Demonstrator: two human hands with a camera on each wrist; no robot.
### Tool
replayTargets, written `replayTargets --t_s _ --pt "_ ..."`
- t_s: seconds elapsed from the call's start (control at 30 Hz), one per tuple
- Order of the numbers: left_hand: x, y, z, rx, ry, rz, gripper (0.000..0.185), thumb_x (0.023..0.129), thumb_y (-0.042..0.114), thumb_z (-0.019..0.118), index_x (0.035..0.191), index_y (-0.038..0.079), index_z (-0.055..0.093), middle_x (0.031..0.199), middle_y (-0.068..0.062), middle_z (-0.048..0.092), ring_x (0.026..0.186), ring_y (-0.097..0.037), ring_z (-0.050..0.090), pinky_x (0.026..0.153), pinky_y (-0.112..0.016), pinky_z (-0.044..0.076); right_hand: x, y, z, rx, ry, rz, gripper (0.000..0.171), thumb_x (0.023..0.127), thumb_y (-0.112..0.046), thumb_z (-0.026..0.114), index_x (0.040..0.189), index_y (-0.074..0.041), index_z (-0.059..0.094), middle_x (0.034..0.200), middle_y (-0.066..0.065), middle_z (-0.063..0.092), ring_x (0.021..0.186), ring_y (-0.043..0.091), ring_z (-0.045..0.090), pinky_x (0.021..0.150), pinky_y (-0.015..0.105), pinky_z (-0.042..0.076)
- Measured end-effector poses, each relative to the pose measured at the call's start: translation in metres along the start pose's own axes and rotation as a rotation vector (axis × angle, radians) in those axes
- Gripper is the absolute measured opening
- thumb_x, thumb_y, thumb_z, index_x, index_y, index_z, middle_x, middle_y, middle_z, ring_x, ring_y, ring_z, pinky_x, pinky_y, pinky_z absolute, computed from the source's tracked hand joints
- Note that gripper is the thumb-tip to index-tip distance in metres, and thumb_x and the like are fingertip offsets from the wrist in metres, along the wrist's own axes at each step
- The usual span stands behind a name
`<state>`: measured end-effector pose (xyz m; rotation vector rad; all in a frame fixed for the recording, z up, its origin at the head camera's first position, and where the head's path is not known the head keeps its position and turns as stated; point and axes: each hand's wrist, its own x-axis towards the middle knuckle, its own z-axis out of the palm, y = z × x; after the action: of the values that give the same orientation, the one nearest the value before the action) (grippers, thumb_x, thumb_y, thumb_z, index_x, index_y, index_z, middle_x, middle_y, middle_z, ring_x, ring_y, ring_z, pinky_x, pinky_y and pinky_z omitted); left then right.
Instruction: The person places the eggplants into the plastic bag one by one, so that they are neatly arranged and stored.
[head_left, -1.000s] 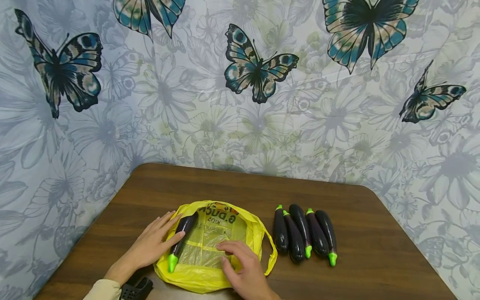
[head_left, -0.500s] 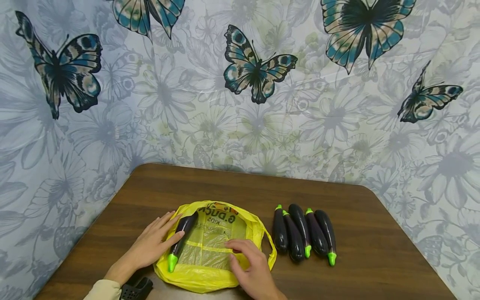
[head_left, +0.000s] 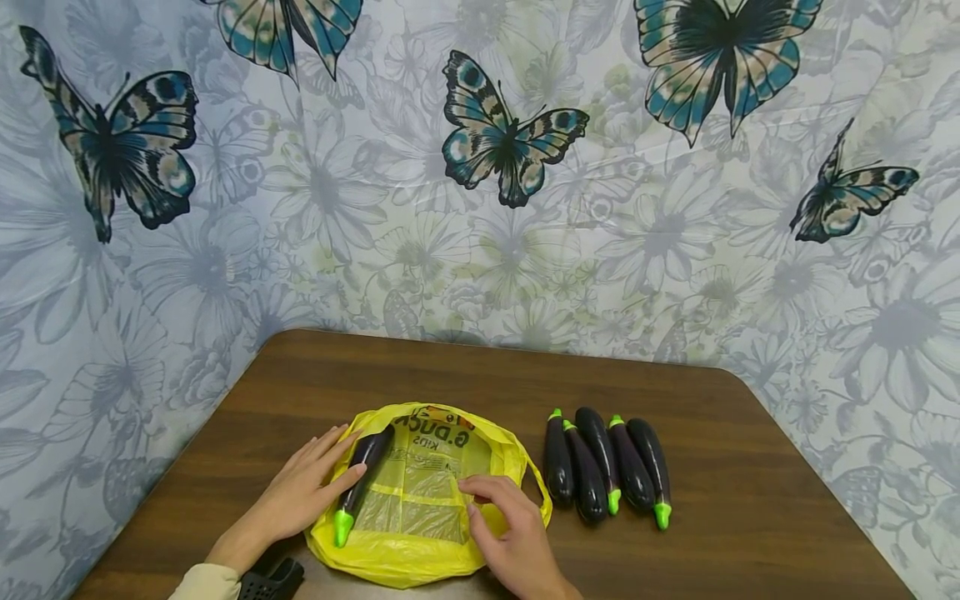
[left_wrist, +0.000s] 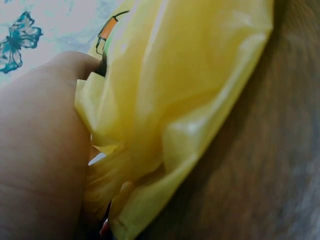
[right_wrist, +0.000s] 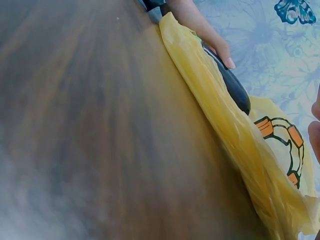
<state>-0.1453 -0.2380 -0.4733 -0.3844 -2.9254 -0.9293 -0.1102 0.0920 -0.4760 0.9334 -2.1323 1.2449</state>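
A yellow plastic bag (head_left: 397,571) lies on the table with its mouth spread wide in the head view. One dark purple eggplant (head_left: 365,468) with a bright green stem end leans along the bag's left side. My left hand (head_left: 296,496) rests at the left rim, fingers extended and thumb lying over the eggplant. At the right side, my right hand (head_left: 517,533) hovers over the bag's rim, thumb and forefinger apart with nothing between them. The left wrist view shows mostly the bag's outer folds (left_wrist: 175,75). In the right wrist view, the eggplant (right_wrist: 234,87) shows above the bag's edge.
Several more eggplants (head_left: 594,467) lie side by side on the brown table (head_left: 750,500), right of the bag. A yellow bag handle (head_left: 543,492) loops toward them. Behind the table hangs a backdrop (head_left: 510,275) with butterflies.
My right hand has moved a little to the right, from over the bag's middle toward its right rim. The left hand and the eggplants have stayed in place.
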Motion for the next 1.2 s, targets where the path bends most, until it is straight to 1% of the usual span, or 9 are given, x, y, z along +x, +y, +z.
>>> replayTargets --t_s 0.27,0.53,0.67,0.73,0.93,1.0,1.2 --pt "0.000 0.000 0.000 -0.001 -0.001 -0.001 0.069 0.105 0.058 0.048 0.159 0.016 0.043 0.167 -0.020 0.030 0.154 -0.047 0.023 0.120 -0.073 0.015 -0.001 0.002 -0.005 -0.038 0.014 0.001 0.035 0.090 0.006 0.071 0.119 -0.014 0.072 0.117 -0.002 0.072 0.106 0.014 0.068 0.084 0.026 0.060" --pt "-0.001 -0.001 0.000 -0.001 -0.001 0.003 0.068 0.105 0.057 0.048 0.159 0.016 0.042 0.167 -0.020 0.030 0.154 -0.047 0.023 0.120 -0.072 0.015 -0.002 0.005 -0.014 -0.048 0.023 0.034 0.037 0.091 0.005 0.071 0.120 -0.017 0.071 0.118 -0.002 0.071 0.106 0.014 0.068 0.084 0.026 0.061" --pt "-0.001 -0.003 0.000 -0.001 -0.005 0.001 0.069 0.105 0.057 0.048 0.160 0.016 0.041 0.167 -0.020 0.028 0.154 -0.047 0.023 0.120 -0.072 0.014 -0.002 0.006 -0.017 -0.061 0.034 0.029 0.039 0.091 0.005 0.071 0.121 -0.020 0.071 0.118 -0.002 0.071 0.105 0.014 0.068 0.084 0.024 0.060" --pt "-0.001 -0.003 0.000 -0.001 -0.004 0.001 0.069 0.105 0.057 0.048 0.160 0.016 0.041 0.167 -0.020 0.028 0.154 -0.047 0.022 0.120 -0.073 0.015 -0.001 0.007 -0.018 -0.068 0.041 0.022 0.040 0.091 0.005 0.071 0.121 -0.020 0.071 0.118 -0.001 0.072 0.105 0.014 0.068 0.084 0.024 0.059" --pt "-0.001 -0.003 0.000 -0.002 -0.001 0.003 0.069 0.105 0.058 0.048 0.160 0.017 0.041 0.167 -0.020 0.028 0.154 -0.047 0.023 0.119 -0.073 0.015 -0.002 0.010 -0.022 -0.093 0.042 0.042 0.040 0.091 0.004 0.072 0.122 -0.021 0.070 0.117 -0.002 0.072 0.103 0.013 0.068 0.083 0.025 0.059" --pt "-0.001 -0.003 0.000 -0.003 -0.002 0.003 0.069 0.105 0.058 0.048 0.160 0.017 0.041 0.168 -0.020 0.028 0.154 -0.048 0.022 0.119 -0.073 0.015 -0.002 0.011 -0.023 -0.098 0.044 0.050 0.040 0.091 0.004 0.072 0.122 -0.021 0.070 0.117 -0.001 0.072 0.103 0.013 0.068 0.083 0.025 0.060" --pt "-0.002 -0.003 0.000 -0.004 -0.005 0.000 0.068 0.105 0.057 0.048 0.160 0.016 0.041 0.167 -0.021 0.028 0.154 -0.048 0.023 0.119 -0.074 0.015 -0.003 0.012 -0.028 -0.122 0.062 0.075 0.035 0.090 0.004 0.074 0.120 -0.013 0.073 0.118 -0.004 0.072 0.104 0.012 0.067 0.083 0.024 0.059"
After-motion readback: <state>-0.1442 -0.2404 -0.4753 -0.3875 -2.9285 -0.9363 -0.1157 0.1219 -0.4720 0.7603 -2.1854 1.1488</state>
